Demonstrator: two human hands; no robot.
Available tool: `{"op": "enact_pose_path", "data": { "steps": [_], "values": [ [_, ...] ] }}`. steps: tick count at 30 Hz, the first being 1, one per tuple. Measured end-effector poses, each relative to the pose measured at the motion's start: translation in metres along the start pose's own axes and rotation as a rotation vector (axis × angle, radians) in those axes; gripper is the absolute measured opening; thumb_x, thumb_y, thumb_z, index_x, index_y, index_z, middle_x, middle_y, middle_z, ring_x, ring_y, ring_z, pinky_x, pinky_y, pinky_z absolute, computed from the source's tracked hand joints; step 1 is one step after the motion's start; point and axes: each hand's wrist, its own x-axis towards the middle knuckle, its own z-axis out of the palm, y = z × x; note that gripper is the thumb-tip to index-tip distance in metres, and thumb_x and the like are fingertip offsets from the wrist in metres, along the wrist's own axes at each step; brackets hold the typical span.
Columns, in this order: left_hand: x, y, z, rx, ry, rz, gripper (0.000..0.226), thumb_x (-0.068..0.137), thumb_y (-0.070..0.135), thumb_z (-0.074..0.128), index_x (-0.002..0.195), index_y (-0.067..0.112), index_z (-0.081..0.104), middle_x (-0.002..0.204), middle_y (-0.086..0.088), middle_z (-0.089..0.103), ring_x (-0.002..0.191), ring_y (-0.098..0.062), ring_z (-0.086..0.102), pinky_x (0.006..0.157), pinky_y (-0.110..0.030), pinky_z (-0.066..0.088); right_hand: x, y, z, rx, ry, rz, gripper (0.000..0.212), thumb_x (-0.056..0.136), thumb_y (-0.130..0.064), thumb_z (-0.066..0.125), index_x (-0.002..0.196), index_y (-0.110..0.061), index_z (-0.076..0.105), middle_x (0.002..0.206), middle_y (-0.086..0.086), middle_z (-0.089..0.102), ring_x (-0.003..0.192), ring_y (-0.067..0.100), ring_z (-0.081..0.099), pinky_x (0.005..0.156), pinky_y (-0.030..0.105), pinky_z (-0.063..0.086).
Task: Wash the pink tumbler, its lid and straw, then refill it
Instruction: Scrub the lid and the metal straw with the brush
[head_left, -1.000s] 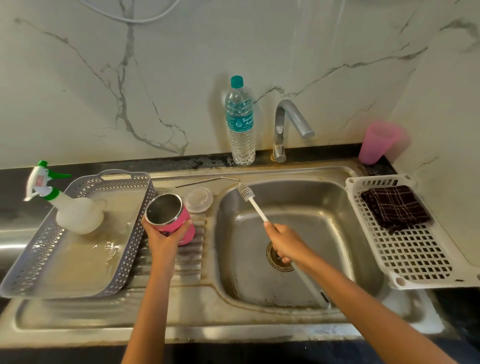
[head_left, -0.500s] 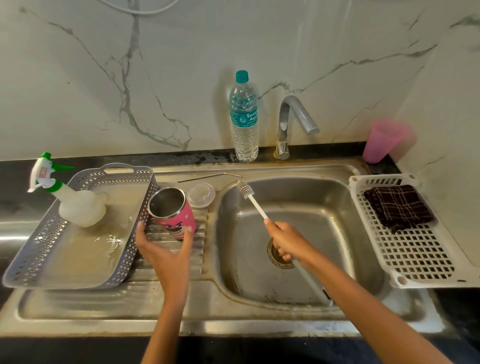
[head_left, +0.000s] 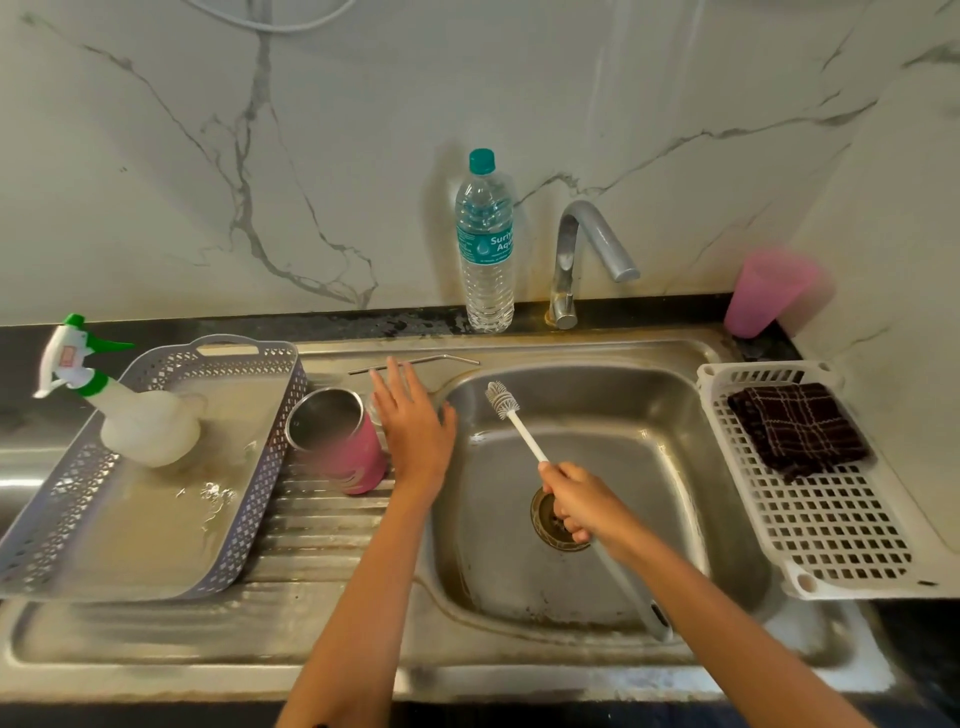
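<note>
The pink tumbler (head_left: 340, 441) stands open-mouthed on the ribbed drainboard, left of the basin, with nothing holding it. My left hand (head_left: 413, 423) hovers flat just right of it, fingers spread, covering the clear lid, of which only a sliver (head_left: 375, 410) shows. The bent metal straw (head_left: 447, 359) lies on the sink rim behind my fingertips. My right hand (head_left: 576, 501) grips the white handle of a bottle brush (head_left: 503, 400) over the basin, bristles pointing up and left.
A water bottle (head_left: 485, 244) and the tap (head_left: 582, 254) stand at the back wall. A grey basket (head_left: 249, 358) holding a spray bottle (head_left: 135, 415) sits left. A white rack (head_left: 841, 545) with a dark cloth (head_left: 797, 428) sits right, a pink cup (head_left: 761, 293) behind it.
My left hand let go of the tumbler, which now stands on the drainboard, and moved right over the lid. The right hand with the brush has barely moved.
</note>
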Motion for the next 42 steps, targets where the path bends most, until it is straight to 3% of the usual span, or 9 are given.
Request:
{"op": "enact_pose_path", "data": {
  "steps": [6, 11, 16, 19, 21, 25, 30, 37, 42],
  "values": [
    [0.030, 0.009, 0.014, 0.046, -0.155, -0.326, 0.073, 0.101, 0.049, 0.037, 0.156, 0.009, 0.010, 0.164, -0.016, 0.003, 0.149, -0.044, 0.004, 0.113, -0.061, 0.023, 0.003, 0.001, -0.006, 0.037, 0.005, 0.027, 0.031, 0.101, -0.040, 0.039, 0.085, -0.016, 0.048, 0.054, -0.005, 0.038, 0.037, 0.006, 0.031, 0.037, 0.021, 0.029],
    [0.042, -0.007, 0.019, 0.169, -0.142, -0.292, 0.054, 0.094, 0.045, 0.051, 0.132, 0.006, 0.044, 0.141, -0.019, 0.041, 0.129, -0.041, 0.038, 0.106, -0.053, 0.037, 0.003, 0.002, -0.008, 0.062, -0.015, 0.031, 0.030, 0.102, -0.039, 0.038, 0.085, -0.016, 0.047, 0.052, -0.006, 0.036, 0.037, 0.007, 0.030, 0.038, 0.021, 0.029],
    [0.026, 0.014, -0.007, -0.725, -0.072, -0.416, 0.045, 0.087, 0.048, 0.057, 0.119, 0.015, 0.060, 0.119, -0.007, 0.055, 0.111, -0.029, 0.055, 0.091, -0.045, 0.050, -0.005, 0.005, -0.015, -0.159, 0.012, -0.134, 0.033, 0.101, -0.041, 0.038, 0.086, -0.012, 0.047, 0.057, -0.003, 0.042, 0.044, 0.010, 0.038, 0.047, 0.028, 0.033],
    [0.003, 0.037, -0.025, -1.290, -0.395, -0.731, 0.041, 0.091, 0.052, 0.049, 0.112, 0.019, 0.060, 0.103, -0.007, 0.063, 0.090, -0.023, 0.062, 0.073, -0.035, 0.054, -0.020, 0.008, -0.023, -0.426, 0.067, -0.275, 0.035, 0.100, -0.045, 0.037, 0.085, -0.015, 0.048, 0.066, 0.005, 0.056, 0.062, 0.022, 0.054, 0.059, 0.034, 0.039],
    [-0.014, 0.047, -0.025, -1.447, -0.531, -0.744, 0.045, 0.092, 0.057, 0.044, 0.106, 0.019, 0.063, 0.101, -0.011, 0.065, 0.086, -0.024, 0.061, 0.065, -0.031, 0.052, -0.031, 0.005, -0.029, -0.565, 0.108, -0.343, 0.035, 0.101, -0.046, 0.034, 0.085, -0.017, 0.047, 0.072, 0.006, 0.061, 0.070, 0.027, 0.058, 0.064, 0.038, 0.044],
    [-0.049, 0.063, -0.019, -1.651, -0.519, -0.780, 0.041, 0.091, 0.057, 0.053, 0.102, 0.019, 0.063, 0.105, -0.010, 0.063, 0.097, -0.025, 0.060, 0.073, -0.034, 0.052, -0.046, 0.002, -0.044, -0.875, 0.285, -0.374, 0.034, 0.103, -0.042, 0.026, 0.102, -0.020, 0.052, 0.090, 0.008, 0.067, 0.086, 0.033, 0.062, 0.065, 0.036, 0.039],
    [-0.064, 0.070, -0.021, -1.505, -0.432, -0.827, 0.048, 0.088, 0.055, 0.059, 0.120, 0.020, 0.062, 0.115, -0.010, 0.063, 0.095, -0.025, 0.064, 0.068, -0.034, 0.055, -0.072, 0.019, -0.049, -1.058, 0.298, -0.407, 0.039, 0.104, -0.038, 0.023, 0.114, -0.018, 0.055, 0.092, 0.005, 0.068, 0.081, 0.027, 0.064, 0.062, 0.032, 0.039],
    [-0.073, 0.083, -0.029, -1.447, -0.474, -0.724, 0.043, 0.088, 0.050, 0.061, 0.118, 0.020, 0.066, 0.119, -0.010, 0.060, 0.098, -0.026, 0.061, 0.064, -0.033, 0.055, -0.078, -0.001, -0.081, -1.099, 0.333, -0.552, 0.039, 0.103, -0.040, 0.027, 0.110, -0.019, 0.058, 0.078, 0.001, 0.060, 0.070, 0.023, 0.056, 0.062, 0.031, 0.038],
    [-0.070, 0.099, -0.038, -1.299, -0.398, -0.528, 0.014, 0.094, 0.035, 0.056, 0.093, 0.029, 0.069, 0.100, 0.000, 0.060, 0.091, -0.019, 0.057, 0.071, -0.036, 0.054, -0.078, 0.005, -0.091, -1.163, 0.304, -0.469, 0.042, 0.104, -0.037, 0.027, 0.113, -0.016, 0.062, 0.095, 0.007, 0.067, 0.088, 0.025, 0.063, 0.066, 0.031, 0.038]
  ]
}}
